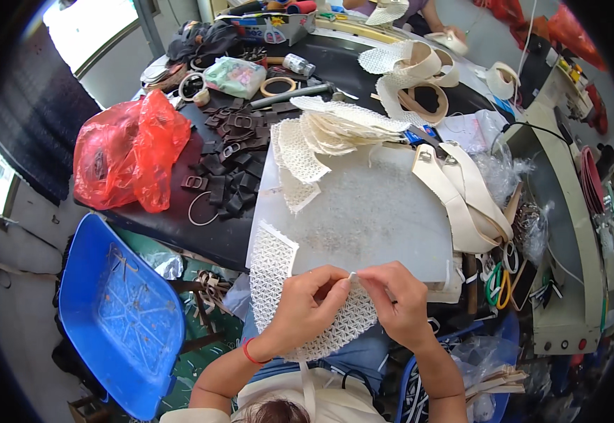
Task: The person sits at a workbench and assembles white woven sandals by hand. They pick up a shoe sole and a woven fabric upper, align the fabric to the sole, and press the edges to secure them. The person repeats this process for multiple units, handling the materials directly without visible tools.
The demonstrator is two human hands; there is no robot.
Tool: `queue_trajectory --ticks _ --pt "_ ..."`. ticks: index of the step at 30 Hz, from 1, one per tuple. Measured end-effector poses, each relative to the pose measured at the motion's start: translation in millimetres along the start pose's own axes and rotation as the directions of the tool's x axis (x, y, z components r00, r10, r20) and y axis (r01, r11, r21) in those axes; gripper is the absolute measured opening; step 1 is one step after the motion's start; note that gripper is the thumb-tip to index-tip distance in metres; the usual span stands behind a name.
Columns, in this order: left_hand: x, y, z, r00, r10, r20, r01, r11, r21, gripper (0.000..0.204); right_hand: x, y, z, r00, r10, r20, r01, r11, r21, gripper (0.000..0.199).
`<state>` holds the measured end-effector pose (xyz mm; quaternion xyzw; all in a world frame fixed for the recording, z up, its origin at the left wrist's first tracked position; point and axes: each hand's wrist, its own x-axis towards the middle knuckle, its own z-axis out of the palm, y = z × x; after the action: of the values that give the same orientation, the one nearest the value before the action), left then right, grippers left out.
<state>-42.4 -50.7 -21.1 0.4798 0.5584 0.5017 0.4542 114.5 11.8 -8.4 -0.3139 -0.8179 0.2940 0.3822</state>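
Just in front of my body, my left hand [307,307] pinches the edge of a white, openwork woven-look panel [270,266], fingers curled. Close beside it, my right hand [400,303] is also closed in a pinch, thumb and forefinger at a small white bit of that edge. The panel hangs over the near edge of a grey work slab [363,211], partly hidden by my left hand. On the slab's far side lies a stack of similar cream panels [342,130]. Cream straps with metal buckles [455,190] rest at its right.
Dark buckled straps [240,151] and a red plastic bag [127,151] cover the left of the table. A blue tub [127,310] stands lower left. Scissors with green and yellow handles [499,285] hang at right. Beyond the table, another person's hand [451,35] shows.
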Motion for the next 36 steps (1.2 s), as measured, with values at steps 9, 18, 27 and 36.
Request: queue_trajectory --ticks 9,18,27,36 --pt "-6 2 -2 0.998 0.052 -0.037 -0.053 0.998 -0.021 0.010 5 -5 -1 0.952 -0.302 0.058 0.307 0.925 -0.225 0.024" --pt "-11 6 0 0.964 0.209 -0.164 -0.195 0.976 0.099 0.004 9 -20 -3 0.923 -0.360 0.133 0.384 0.857 -0.343 0.025" --pt "-21 2 2 0.958 0.219 -0.187 -0.192 0.969 0.153 0.004 -2 -5 16 0.913 -0.402 0.073 0.408 0.886 -0.220 0.024" --pt "-26 -5 -6 0.958 0.102 -0.269 -0.092 0.995 0.049 0.009 -25 2 18 0.891 0.421 -0.169 -0.327 0.854 0.404 0.009"
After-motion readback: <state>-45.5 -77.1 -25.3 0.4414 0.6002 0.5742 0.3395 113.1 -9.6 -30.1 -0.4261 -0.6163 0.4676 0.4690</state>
